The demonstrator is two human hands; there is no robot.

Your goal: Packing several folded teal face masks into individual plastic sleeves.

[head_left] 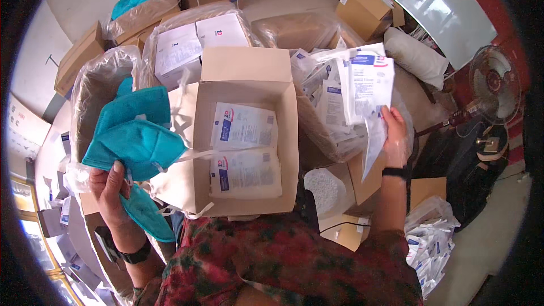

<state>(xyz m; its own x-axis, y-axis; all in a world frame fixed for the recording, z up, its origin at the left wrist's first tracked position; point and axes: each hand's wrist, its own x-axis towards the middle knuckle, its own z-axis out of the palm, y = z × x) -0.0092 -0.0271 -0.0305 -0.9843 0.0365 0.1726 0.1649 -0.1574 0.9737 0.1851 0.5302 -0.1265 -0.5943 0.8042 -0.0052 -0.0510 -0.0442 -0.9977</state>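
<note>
Several teal face masks (136, 150) with white straps are gripped in my left hand (110, 190), thumb pressed over their lower edge. One mask hangs below the fingers. My right hand (396, 131) is closed on the lower end of some white printed pouches (368, 88), raised above a carton on the right. Between my hands, close to my body, stands an open cardboard box (246, 65). Two stacks of white pouches with blue and red print (243, 127) lie side by side on its bottom. Mask straps hang across its left edge.
A plastic-lined carton (107, 62) stands behind the masks. The right carton holds loose pouches (334, 105). White boxes (221, 31) sit in a wrapped carton beyond. At right are a fan (494, 82), a white glossy panel (439, 8) and a clear bag of pouches (430, 249).
</note>
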